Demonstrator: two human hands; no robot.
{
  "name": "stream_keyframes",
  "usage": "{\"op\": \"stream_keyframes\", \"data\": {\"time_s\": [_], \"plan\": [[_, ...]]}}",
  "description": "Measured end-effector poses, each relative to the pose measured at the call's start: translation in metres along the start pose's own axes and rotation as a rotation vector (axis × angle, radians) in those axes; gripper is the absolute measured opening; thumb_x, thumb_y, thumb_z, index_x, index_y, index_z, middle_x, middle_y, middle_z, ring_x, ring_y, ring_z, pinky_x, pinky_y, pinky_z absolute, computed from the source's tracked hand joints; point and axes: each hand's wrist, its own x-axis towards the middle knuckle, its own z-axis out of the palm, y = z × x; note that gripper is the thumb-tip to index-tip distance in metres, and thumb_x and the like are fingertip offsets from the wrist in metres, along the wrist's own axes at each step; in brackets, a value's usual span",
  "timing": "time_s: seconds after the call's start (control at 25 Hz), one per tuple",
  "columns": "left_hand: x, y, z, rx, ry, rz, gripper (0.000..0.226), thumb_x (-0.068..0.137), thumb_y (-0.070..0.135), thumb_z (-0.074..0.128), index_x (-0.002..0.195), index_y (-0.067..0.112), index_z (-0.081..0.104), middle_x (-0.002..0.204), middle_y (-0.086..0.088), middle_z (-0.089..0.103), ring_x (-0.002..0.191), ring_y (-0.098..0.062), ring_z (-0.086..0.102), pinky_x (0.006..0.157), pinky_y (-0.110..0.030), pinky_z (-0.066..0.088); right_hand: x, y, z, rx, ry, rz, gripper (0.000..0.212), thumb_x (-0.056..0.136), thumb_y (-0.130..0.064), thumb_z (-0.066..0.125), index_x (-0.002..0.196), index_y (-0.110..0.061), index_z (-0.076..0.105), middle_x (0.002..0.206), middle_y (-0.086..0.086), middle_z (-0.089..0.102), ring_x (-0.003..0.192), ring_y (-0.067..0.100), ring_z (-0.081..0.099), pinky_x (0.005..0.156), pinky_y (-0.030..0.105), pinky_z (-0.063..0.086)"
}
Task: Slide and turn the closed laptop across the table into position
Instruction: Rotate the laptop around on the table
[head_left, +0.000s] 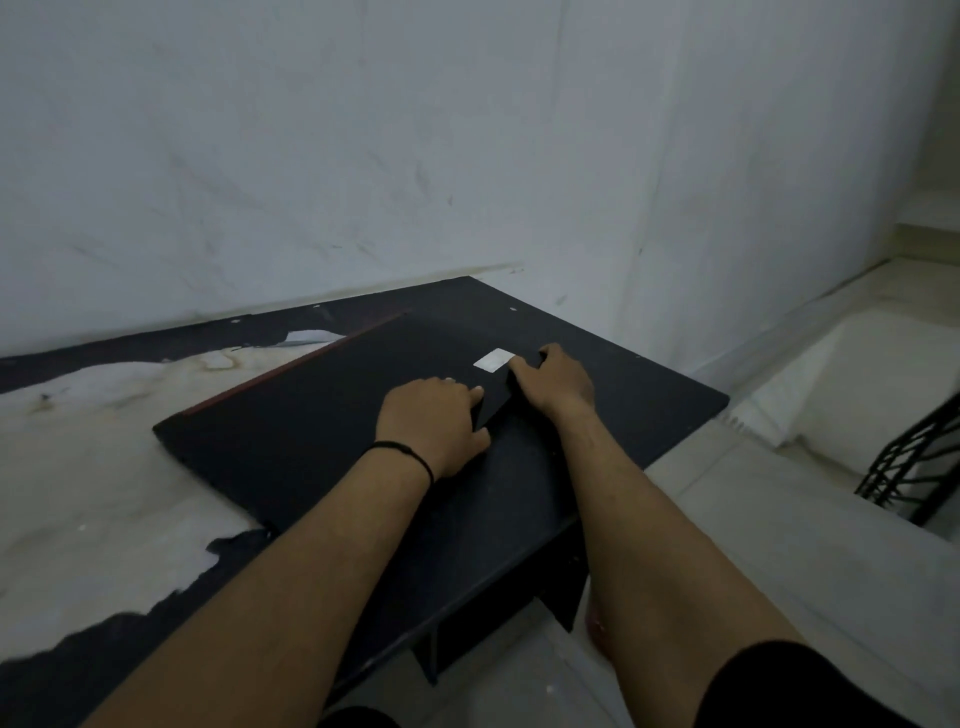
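A closed black laptop (311, 415) lies flat on the table (649, 410), turned at an angle, with a thin red edge along its far left side and a white sticker (493, 359) near its right corner. My left hand (434, 423) rests on the lid near that corner, fingers curled over the right edge, a black band on the wrist. My right hand (553, 382) grips the corner just beside the sticker, fingers wrapped over the edge.
The table top is black with its covering peeled to a pale, stained patch (104, 467) on the left. A white wall (363, 156) runs behind the table. The table's right edge drops to a light tiled floor (779, 545); a black wire frame (904, 467) stands at far right.
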Motion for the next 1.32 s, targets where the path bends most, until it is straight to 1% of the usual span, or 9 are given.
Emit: {"op": "stream_keyframes", "data": {"time_s": [0.2,0.28,0.4,0.56,0.72,0.84,1.04,1.2,1.32], "plan": [[-0.063,0.009,0.002,0.034,0.099,0.011,0.051,0.095,0.047,0.046,0.144,0.033,0.041,0.136,-0.002,0.055,0.111,-0.025,0.058,0.077,-0.037,0.05,-0.067,0.014,-0.021,-0.003,0.098,0.015,0.059,0.082,-0.059,0.053,0.118,-0.012,0.055,0.12,0.005,0.063,0.109,0.028,0.057,0.084,0.033,0.043],[-0.082,0.01,0.016,0.012,0.166,-0.015,0.053,0.097,0.044,0.044,0.148,0.032,0.034,0.144,-0.003,0.049,0.118,-0.027,0.053,0.085,-0.04,0.05,-0.085,0.016,-0.023,-0.014,0.135,0.017,0.061,0.079,-0.061,0.051,0.114,-0.011,0.056,0.117,0.006,0.064,0.107,0.028,0.058,0.094,0.04,0.047],[-0.1,0.006,0.034,-0.01,0.281,-0.112,0.057,0.097,0.051,0.043,0.147,0.026,0.035,0.146,-0.005,0.047,0.127,-0.028,0.047,0.103,-0.044,0.042,-0.094,0.019,-0.02,-0.016,0.202,-0.003,0.065,0.077,-0.062,0.048,0.113,-0.009,0.058,0.114,0.008,0.065,0.106,0.029,0.059,0.097,0.045,0.047],[-0.105,0.006,0.038,-0.02,0.34,-0.199,0.058,0.094,0.058,0.044,0.142,0.025,0.043,0.137,-0.005,0.054,0.121,-0.029,0.05,0.101,-0.047,0.042,-0.093,0.019,-0.019,-0.089,0.151,-0.095,0.062,0.086,-0.058,0.046,0.127,-0.012,0.052,0.123,0.009,0.061,0.113,0.03,0.056,0.103,0.045,0.04],[-0.104,0.011,0.035,-0.021,0.345,-0.204,0.055,0.094,0.054,0.048,0.14,0.023,0.047,0.127,-0.005,0.059,0.113,-0.028,0.054,0.095,-0.047,0.046,-0.094,0.017,-0.025,-0.085,0.106,-0.121,0.063,0.082,-0.061,0.048,0.132,-0.023,0.053,0.127,0.007,0.061,0.118,0.031,0.053,0.105,0.046,0.039],[-0.101,0.017,0.029,0.024,0.328,-0.137,0.053,0.095,0.048,0.05,0.141,0.021,0.045,0.119,-0.006,0.061,0.104,-0.028,0.057,0.082,-0.043,0.049,-0.102,0.017,-0.03,0.089,0.105,-0.1,0.051,0.08,-0.056,0.054,0.124,-0.031,0.057,0.121,-0.003,0.065,0.109,0.022,0.059,0.098,0.041,0.046],[-0.089,0.023,0.024,0.069,0.285,-0.11,0.055,0.094,0.038,0.056,0.143,0.017,0.04,0.118,-0.011,0.059,0.101,-0.032,0.057,0.077,-0.047,0.053,-0.112,0.013,-0.037,0.351,0.223,-0.132,0.015,0.086,-0.032,0.063,0.099,-0.025,0.061,0.084,-0.006,0.064,0.064,0.003,0.057,0.059,0.024,0.044],[-0.083,0.028,0.025,0.084,0.266,-0.226,0.057,0.095,0.021,0.051,0.148,0.014,0.031,0.132,-0.022,0.053,0.112,-0.041,0.054,0.086,-0.055,0.051,-0.115,0.012,-0.038,0.474,0.337,-0.182,0.007,0.085,-0.009,0.059,0.087,-0.015,0.062,0.073,-0.003,0.062,0.05,0.001,0.05,0.046,0.011,0.04],[-0.082,0.033,0.027,0.119,0.244,-0.271,0.057,0.1,0.014,0.041,0.152,0.012,0.021,0.146,-0.03,0.04,0.128,-0.049,0.044,0.098,-0.062,0.043,-0.114,0.013,-0.037,0.496,0.338,-0.172,0.011,0.084,-0.005,0.057,0.087,-0.014,0.062,0.073,-0.003,0.062,0.055,0.003,0.053,0.049,0.013,0.042]]}}
